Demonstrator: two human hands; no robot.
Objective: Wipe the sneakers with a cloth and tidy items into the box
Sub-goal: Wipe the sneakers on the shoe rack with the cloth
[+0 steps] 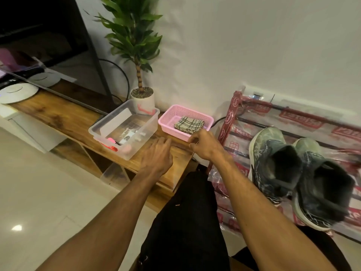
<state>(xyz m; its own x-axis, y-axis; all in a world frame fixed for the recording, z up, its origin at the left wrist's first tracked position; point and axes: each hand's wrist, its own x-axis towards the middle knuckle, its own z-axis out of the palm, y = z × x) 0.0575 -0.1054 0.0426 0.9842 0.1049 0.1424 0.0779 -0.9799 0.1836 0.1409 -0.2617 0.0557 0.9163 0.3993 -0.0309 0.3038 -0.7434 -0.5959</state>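
sneakers (277,165): pair standing toes-up, leaning on a plastic-wrapped rack (304,122) to the person's right, well apart from both hands. Risk: the wrap looks slick and the two touch, so lifting one probably slides or tips the other.
box (125,128): clear, lid off, on the table (58,114) with its near corner close to the front edge; small items already inside. Risk: a knock from the left hand could push it over that edge.
basket (185,116): pink, just right of the box, by the table's end. Risk: it looks light, so a one-handed pull on the cloth may drag it along.
cloth (188,125): checked, folded, lying in the basket, not yet picked up.
left hand (156,153): fingers loosely straight and spread, nothing held, over the table beside the box; contact with the wood unclear.
right hand (203,145): at the basket's near rim, fingers curled; can't tell whether they grip the rim or hold nothing.
around: TV (39,26) far left; plant (136,45) in a white pot just behind the box; cable (125,79) along the wall; white discs (17,92) at the far end.
in the way: only the basket wall between right hand and cloth.
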